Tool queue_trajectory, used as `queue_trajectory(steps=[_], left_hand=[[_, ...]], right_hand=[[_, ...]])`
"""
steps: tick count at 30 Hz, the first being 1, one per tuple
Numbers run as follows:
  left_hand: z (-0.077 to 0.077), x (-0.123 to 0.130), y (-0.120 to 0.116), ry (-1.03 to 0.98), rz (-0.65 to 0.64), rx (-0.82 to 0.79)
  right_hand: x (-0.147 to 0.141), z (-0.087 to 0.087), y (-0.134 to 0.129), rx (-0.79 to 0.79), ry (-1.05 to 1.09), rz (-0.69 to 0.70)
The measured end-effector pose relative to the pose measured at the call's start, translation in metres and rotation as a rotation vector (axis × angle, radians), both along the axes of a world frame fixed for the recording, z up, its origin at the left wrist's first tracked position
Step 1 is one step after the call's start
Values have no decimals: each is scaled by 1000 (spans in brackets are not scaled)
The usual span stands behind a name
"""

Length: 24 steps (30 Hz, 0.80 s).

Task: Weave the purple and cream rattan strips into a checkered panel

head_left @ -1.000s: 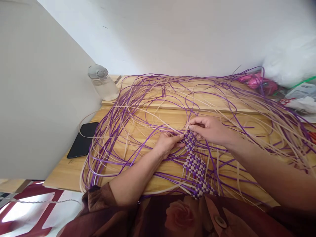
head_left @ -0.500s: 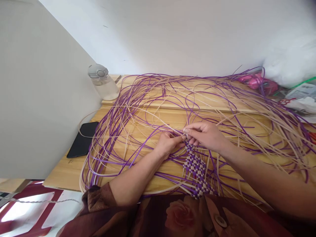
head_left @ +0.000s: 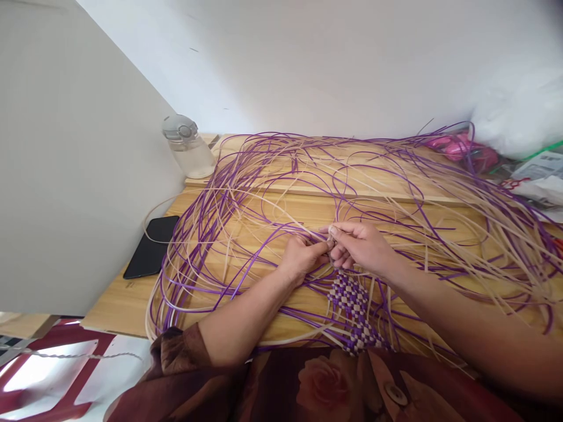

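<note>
A woven strip of purple and beige strands (head_left: 349, 299) lies on the wooden table close to my body, its narrow far end up at my fingers. My left hand (head_left: 303, 257) pinches strands at that end between thumb and fingers. Touching it from the right, my right hand (head_left: 363, 246) is closed with thumb and forefinger pressed together on a beige strand, its other fingers curled over the weave's tip. Long loose purple and beige strands (head_left: 224, 193) fan out around both hands. The exact crossing between the fingertips is too small to make out.
A clear bottle with a grey lid (head_left: 191, 149) stands at the back left, with a black phone (head_left: 152, 246) nearer me. Pink items (head_left: 461, 149) and plastic bags (head_left: 523, 117) are at the back right. The wooden table (head_left: 105, 305) meets a grey panel on the left.
My right hand's lower fingers have curled in and now cover more of the weave's far end. My left hand keeps its pinch. The whole view has shifted slightly.
</note>
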<state>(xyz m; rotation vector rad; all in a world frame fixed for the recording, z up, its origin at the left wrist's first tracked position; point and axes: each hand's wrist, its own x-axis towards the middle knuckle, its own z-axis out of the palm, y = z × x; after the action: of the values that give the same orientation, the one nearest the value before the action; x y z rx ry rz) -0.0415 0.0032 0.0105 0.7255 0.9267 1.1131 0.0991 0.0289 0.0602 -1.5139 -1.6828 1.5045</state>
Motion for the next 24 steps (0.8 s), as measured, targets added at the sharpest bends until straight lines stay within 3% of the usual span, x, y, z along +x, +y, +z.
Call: queue_trajectory(steps=[4, 9, 14, 18, 21, 24], left_hand=[[1, 2, -2, 50, -8, 45], [-1, 4, -3, 120, 61, 55], [-7, 7, -2, 56, 49, 76], [-7, 7, -3, 20, 73, 56], [-6, 6, -3, 124, 98, 51], [-5, 5, -2, 176, 89, 45]], right_hand=[[5, 2, 7, 156, -143, 81], [14, 12, 20, 483, -358, 189], [7, 29, 28, 517, -466, 359], [-9, 28, 30, 706, -593, 467], [-13, 19, 38, 596, -545, 346], [-5, 12, 51, 294, -356, 158]])
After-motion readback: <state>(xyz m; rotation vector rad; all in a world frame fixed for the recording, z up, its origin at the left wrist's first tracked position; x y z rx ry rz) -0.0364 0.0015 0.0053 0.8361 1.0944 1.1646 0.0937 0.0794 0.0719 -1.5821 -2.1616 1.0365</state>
